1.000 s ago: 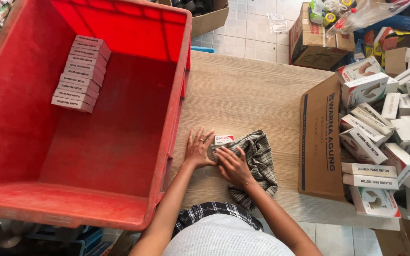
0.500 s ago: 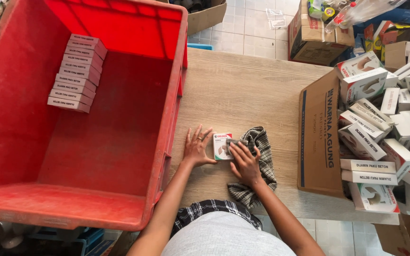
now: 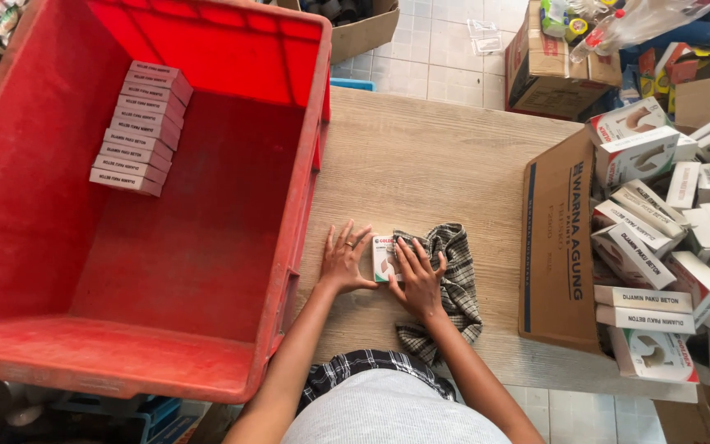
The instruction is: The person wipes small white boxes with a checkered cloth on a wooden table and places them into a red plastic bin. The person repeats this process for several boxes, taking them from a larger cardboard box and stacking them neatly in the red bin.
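Note:
A small white carton point(image 3: 384, 256) lies on the wooden table point(image 3: 429, 164) right in front of me. My left hand point(image 3: 344, 260) rests flat beside it, fingers spread, touching its left edge. My right hand point(image 3: 417, 278) presses a checked grey cloth point(image 3: 452, 284) against the carton's right side and top. The cloth trails down toward the table's near edge. Part of the carton is hidden under my right fingers.
A big red crate point(image 3: 141, 197) fills the left, with a row of several small cartons point(image 3: 140, 127) standing along its far wall. An open cardboard box point(image 3: 554, 238) at the right holds many white cartons point(image 3: 659, 238). More boxes point(image 3: 552, 66) sit on the tiled floor beyond.
The carton has shifted a little to the right and up on the table. My right hand with the cloth has slid from below the carton onto its right side.

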